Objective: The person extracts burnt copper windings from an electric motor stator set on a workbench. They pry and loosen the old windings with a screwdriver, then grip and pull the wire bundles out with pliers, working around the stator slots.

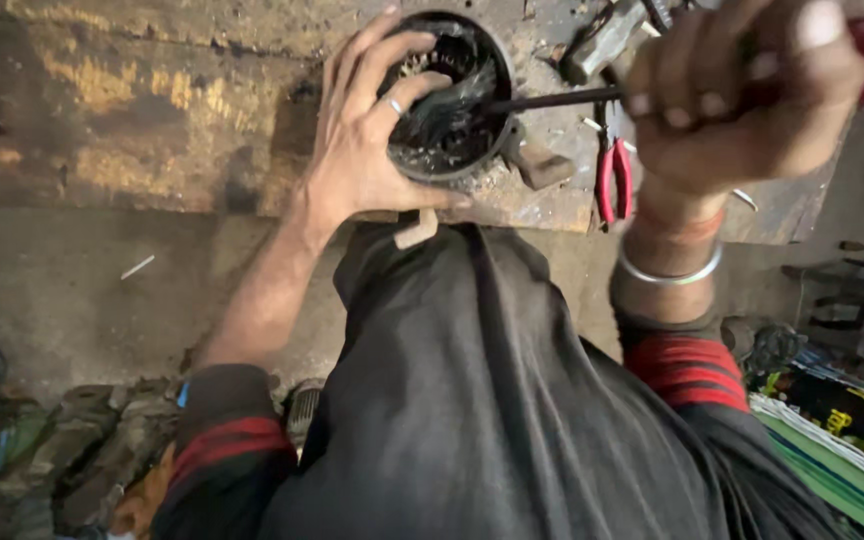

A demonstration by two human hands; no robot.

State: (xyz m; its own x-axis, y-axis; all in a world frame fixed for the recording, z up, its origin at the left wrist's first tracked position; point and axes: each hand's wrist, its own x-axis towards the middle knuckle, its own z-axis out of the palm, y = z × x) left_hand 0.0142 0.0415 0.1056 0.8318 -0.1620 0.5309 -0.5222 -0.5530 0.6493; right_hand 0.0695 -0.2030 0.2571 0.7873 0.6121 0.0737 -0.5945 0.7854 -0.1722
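My left hand [367, 130] wraps around a round black motor housing [452, 100] that stands on a worn wooden workbench [132, 110]; a ring shows on one finger. My right hand [742, 95] is closed on the red handle of a screwdriver [552, 100]. Its dark shaft reaches left into the open top of the housing, among the windings inside.
Red-handled pliers [613, 180] lie on the bench just right of the housing, with a small wooden block [542, 165] and a metal tool [602, 40] nearby. Old shoes and scraps [62, 450] litter the floor at lower left. Coloured wires and sheets [842, 430] sit at lower right.
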